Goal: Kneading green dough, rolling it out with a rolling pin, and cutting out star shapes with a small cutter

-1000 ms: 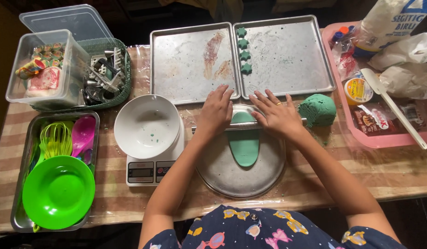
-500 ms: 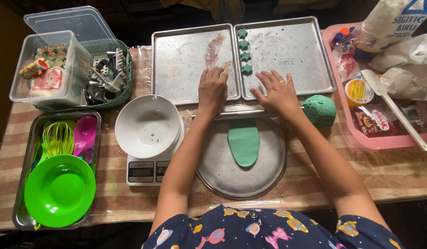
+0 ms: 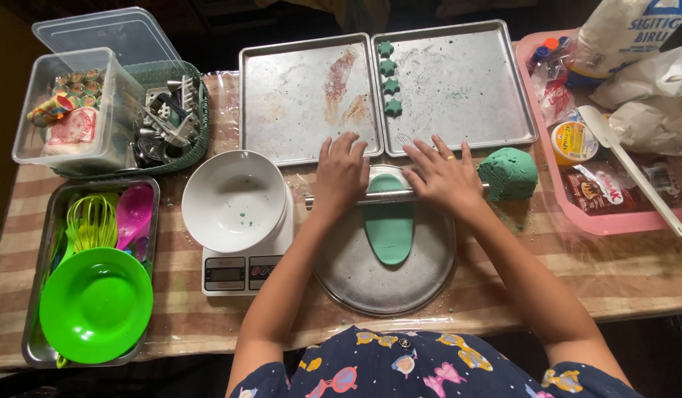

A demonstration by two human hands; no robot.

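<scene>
Counter (image 3: 635, 273): striped cloth, crowded with trays, a scale and boxes.
Baking trays (image 3: 459, 88): two metal ones side by side; only four small green star pieces (image 3: 389, 77) lie on the seam between them, so most room is unfilled.
Round metal plate (image 3: 422, 280): it carries the flat green dough (image 3: 389, 228), already an oblong sheet, not yet cut.
Dough lump (image 3: 509, 173): just beside the plate, unrolled; I judge much work is left.
Rolling pin (image 3: 389, 197): across the far end of the sheet.
Left hand (image 3: 341, 173): flat and open, palm pressing the pin.
Right hand (image 3: 444, 175): fingers spread open, pressing the pin too.
</scene>
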